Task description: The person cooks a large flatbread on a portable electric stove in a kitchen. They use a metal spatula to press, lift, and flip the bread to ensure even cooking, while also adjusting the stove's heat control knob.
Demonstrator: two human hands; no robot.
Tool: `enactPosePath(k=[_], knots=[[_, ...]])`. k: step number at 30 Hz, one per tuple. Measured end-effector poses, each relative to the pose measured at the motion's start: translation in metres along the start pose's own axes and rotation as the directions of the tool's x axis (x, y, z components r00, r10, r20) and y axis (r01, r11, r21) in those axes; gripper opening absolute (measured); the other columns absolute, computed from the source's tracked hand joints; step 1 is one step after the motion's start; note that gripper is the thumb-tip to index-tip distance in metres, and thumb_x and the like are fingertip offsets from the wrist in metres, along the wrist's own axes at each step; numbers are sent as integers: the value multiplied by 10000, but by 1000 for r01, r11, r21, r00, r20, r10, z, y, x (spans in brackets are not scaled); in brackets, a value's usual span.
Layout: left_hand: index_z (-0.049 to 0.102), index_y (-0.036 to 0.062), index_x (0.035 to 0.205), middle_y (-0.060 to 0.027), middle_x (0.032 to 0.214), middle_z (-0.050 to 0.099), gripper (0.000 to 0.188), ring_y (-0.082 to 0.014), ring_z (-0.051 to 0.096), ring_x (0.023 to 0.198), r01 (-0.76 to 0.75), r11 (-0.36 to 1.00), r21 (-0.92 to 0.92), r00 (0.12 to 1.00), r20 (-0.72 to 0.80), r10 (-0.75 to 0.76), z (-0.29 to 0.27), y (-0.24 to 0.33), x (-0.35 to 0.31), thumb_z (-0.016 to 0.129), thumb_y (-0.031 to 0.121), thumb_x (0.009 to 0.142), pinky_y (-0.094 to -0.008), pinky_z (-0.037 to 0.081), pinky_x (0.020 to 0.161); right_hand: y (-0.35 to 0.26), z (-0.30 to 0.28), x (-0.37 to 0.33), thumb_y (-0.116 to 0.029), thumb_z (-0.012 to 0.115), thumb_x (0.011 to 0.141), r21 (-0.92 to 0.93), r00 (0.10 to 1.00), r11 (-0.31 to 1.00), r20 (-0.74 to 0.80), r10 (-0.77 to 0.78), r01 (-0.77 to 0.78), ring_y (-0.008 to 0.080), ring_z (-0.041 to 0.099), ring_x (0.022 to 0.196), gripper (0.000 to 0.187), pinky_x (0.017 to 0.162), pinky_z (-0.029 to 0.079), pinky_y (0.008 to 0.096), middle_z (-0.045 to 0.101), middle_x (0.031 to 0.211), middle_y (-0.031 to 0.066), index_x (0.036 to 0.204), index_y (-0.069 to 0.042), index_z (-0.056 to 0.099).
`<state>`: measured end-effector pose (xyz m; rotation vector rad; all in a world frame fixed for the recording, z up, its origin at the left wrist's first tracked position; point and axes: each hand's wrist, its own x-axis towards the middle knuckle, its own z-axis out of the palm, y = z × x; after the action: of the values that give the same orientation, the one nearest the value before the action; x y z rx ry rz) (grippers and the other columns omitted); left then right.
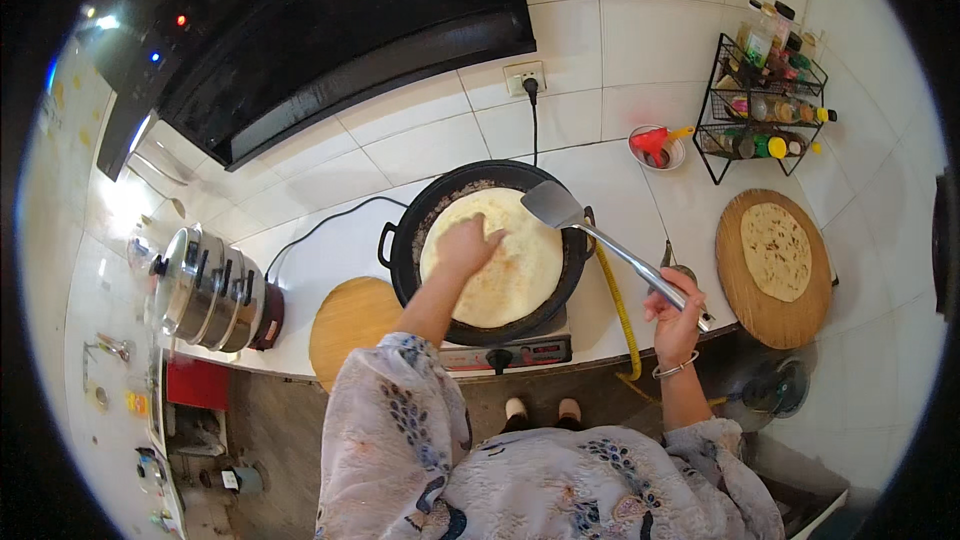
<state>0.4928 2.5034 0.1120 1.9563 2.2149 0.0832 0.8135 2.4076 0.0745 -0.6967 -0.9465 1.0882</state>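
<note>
A large pale round flatbread (520, 275) lies in a black two-handled wok (480, 175), covering most of its bottom. My left hand (468, 248) is over the left part of the bread, fingers apart and holding nothing; whether the fingertips press on it I cannot tell. Browned patches show beside that hand. In my right hand (677, 310) is the long metal handle of a wok spatula (555, 205), gripped near its end. The spatula's broad blade hangs over the wok's upper right rim.
The wok stands on an electric cooker (507, 352). A wooden board (350, 320) lies left of it, near a stacked steamer (215, 290). Rightward are a yellow tape measure (618, 305), a bowl (657, 148), a spice rack (765, 105), and a round board (745, 230) bearing another flatbread (777, 252).
</note>
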Motion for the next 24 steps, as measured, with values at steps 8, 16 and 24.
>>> enactPosePath(k=[8,16,24], knots=[[302,232,1447,-175,1477,283,1081,-427,278,1339,-588,800,119,808,131,575,34,-59,19,748,650,555,-505,297,1067,-11,5,-23,-599,287,944,-52,988,993,-113,-108,102,127,521,563,674,519,445,237,581,715,78,1145,2,517],[499,141,1312,-193,1181,596,837,-401,553,1106,-1,995,100,969,247,-24,53,4,22,522,741,729,-501,447,914,-6,36,-18,-575,274,958,-47,991,995,-102,-91,86,122,534,583,661,531,445,227,601,739,85,1158,7,515],[571,97,1185,-164,1239,537,608,-326,494,1175,-444,872,208,877,-101,470,-7,-84,39,646,524,759,-457,454,898,-5,45,-25,-583,278,954,-73,991,994,-107,-86,78,131,536,586,660,534,447,231,599,736,88,1148,-1,522]])
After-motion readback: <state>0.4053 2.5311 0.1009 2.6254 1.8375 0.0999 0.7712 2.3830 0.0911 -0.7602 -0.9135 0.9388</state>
